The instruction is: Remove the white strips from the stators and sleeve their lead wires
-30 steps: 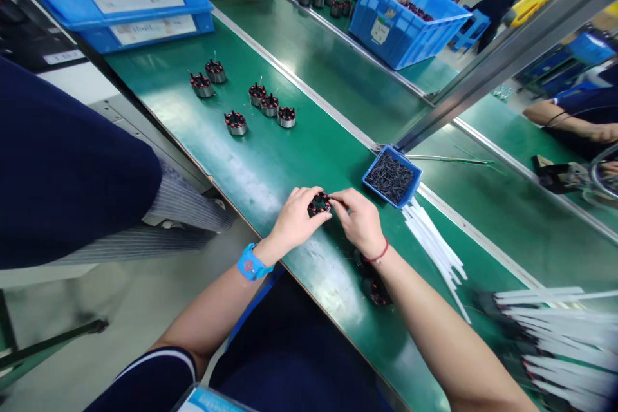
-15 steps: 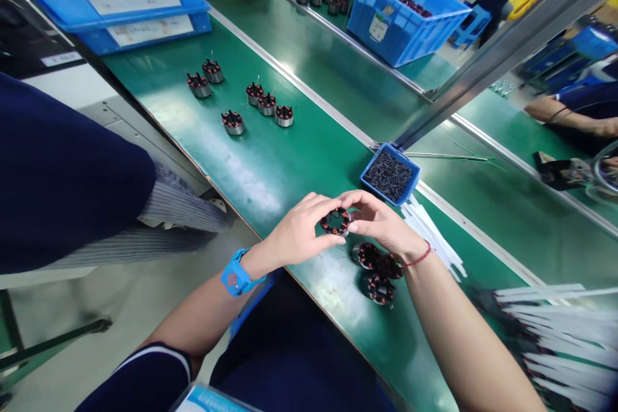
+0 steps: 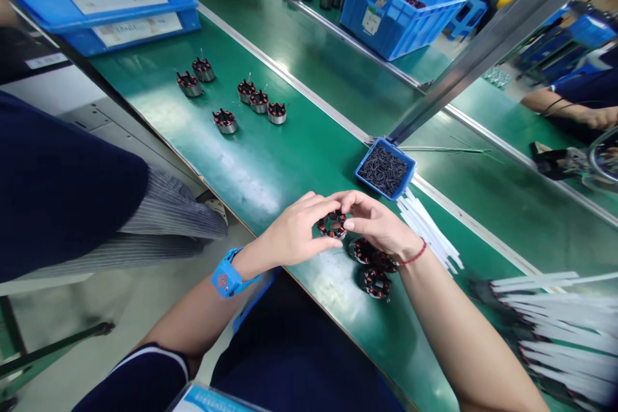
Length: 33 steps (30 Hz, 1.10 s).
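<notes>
A ring-shaped motor stator [image 3: 332, 225] with copper windings is held just over the green bench, its open centre facing me. My left hand [image 3: 300, 226], with a blue watch on the wrist, grips its left side between thumb and fingers. At its right edge, the thumb and fingertips of my right hand [image 3: 379, 222] are closed on the same stator; whether they also pinch something small is hidden. Below my right hand several more stators [image 3: 375, 282] lie grouped on the bench, partly covered by that hand. A small blue bin [image 3: 386, 167] of short black tubes stands just beyond it.
Several finished-looking stators [image 3: 225, 121] stand farther up the green bench [image 3: 299, 161]. White strips [image 3: 429, 232] lie right of my hand, with a larger bundle [image 3: 564, 328] at lower right. Stacked blue trays [image 3: 120, 0], a blue crate [image 3: 398, 13] and a metal post [image 3: 473, 58] surround the area. A person stands at left.
The whole view has shifted slightly, so the bench items sit a little farther left and up. Both hands keep the stator, with the right fingers slightly moved at its rim.
</notes>
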{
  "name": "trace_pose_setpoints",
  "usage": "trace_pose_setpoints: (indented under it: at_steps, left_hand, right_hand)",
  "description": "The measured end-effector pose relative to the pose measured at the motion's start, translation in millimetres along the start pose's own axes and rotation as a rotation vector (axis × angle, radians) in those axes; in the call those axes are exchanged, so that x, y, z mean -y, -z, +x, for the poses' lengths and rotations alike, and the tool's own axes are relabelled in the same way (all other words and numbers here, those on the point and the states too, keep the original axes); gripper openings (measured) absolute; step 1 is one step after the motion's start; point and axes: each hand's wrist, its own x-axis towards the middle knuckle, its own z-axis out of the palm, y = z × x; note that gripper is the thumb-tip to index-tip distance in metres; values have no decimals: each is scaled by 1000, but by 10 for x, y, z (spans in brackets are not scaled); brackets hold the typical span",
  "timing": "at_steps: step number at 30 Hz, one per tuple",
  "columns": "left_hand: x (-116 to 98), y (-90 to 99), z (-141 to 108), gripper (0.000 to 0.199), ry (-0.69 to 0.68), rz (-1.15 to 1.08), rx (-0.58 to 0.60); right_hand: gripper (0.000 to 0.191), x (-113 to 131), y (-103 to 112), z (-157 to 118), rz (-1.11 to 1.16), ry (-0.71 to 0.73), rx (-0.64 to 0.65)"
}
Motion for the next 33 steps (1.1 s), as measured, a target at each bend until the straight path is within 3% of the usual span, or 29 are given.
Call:
trace_pose_setpoints:
  at_steps: [4, 9, 12, 15, 18, 21, 24, 27, 29, 33]
  left_hand:
    - [7, -47, 5, 42, 0, 90, 3]
    - [20, -221, 26, 43, -1, 255, -97]
    - [56, -317, 48, 43, -11, 276, -120]
    - [124, -406, 70, 44, 11, 256, -99]
    - [175, -537, 80, 46, 58, 216, -54]
    - [152, -685, 70, 42, 89, 168, 0]
    - [135, -702, 57, 43, 60, 57, -4]
    - [302, -439, 91, 42, 61, 41, -138]
    - [548, -104, 144, 37, 123, 162, -313]
    - [1184, 671, 269, 40, 429, 539, -669]
  right_hand:
    - [14, 20, -44, -8, -153, 36, -22]
    - [15, -67, -181, -12, -236, 100, -177]
    - [16, -104, -159, -42, -239, 96, -221]
    - [15, -52, 43, -71, -345, 78, -240]
    - [19, 24, 405, -15, -614, 115, -517]
    - [21, 43, 784, 143, -1087, 60, -742]
    - [25, 17, 1027, 321, -1514, -139, -673]
    - [26, -16, 1108, 435, -1623, -280, -615]
    - [25, -38, 1114, 461, -1627, -311, -642]
    - [24, -84, 1124, 437, -1611, -261, -694]
